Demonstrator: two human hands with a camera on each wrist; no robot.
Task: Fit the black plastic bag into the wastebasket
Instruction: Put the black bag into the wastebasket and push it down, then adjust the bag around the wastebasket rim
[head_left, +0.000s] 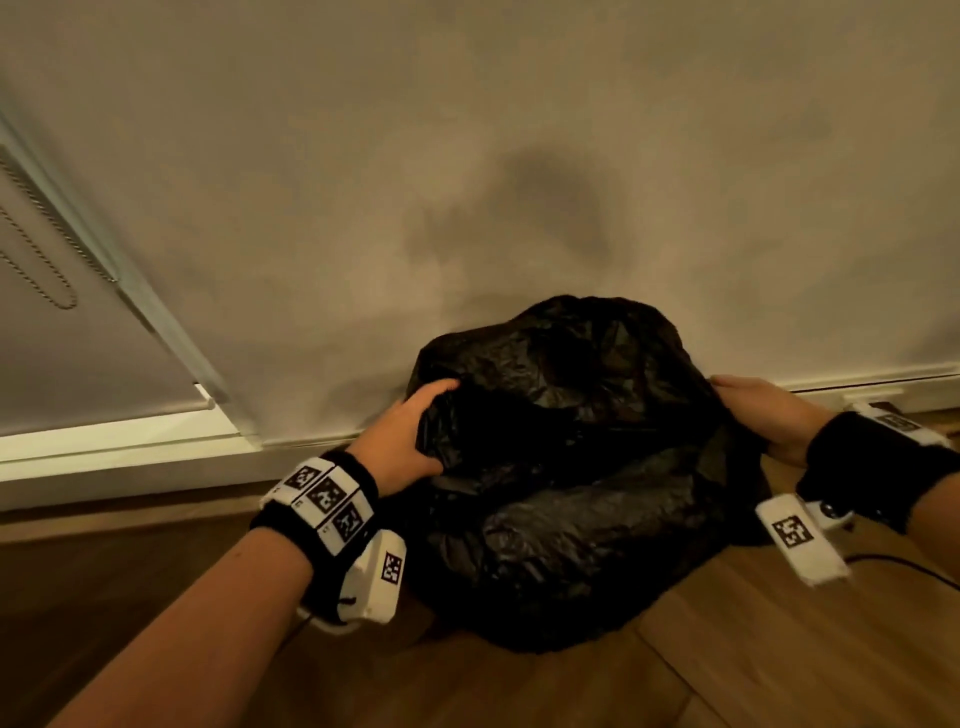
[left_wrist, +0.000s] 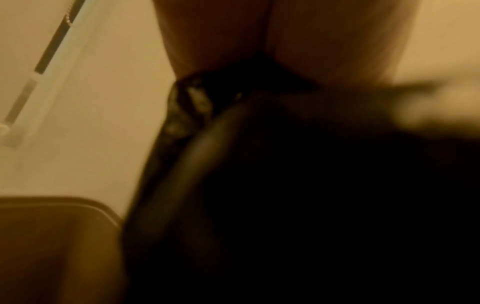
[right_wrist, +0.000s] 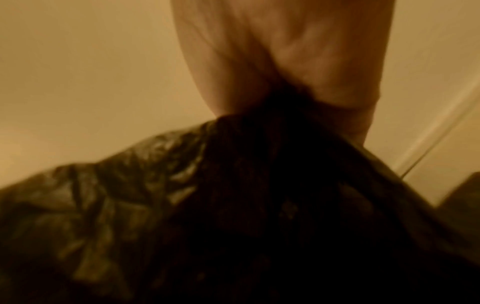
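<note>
Bag between both gripping hands

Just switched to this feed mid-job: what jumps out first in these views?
The big crumpled black plastic bag fills the middle of the head view, billowing on the wooden floor against the pale wall. The left hand grips its left edge and the right hand holds its right edge, each in a grip on bunched plastic. No wastebasket shows clearly; the bag hides whatever is under it.
</note>
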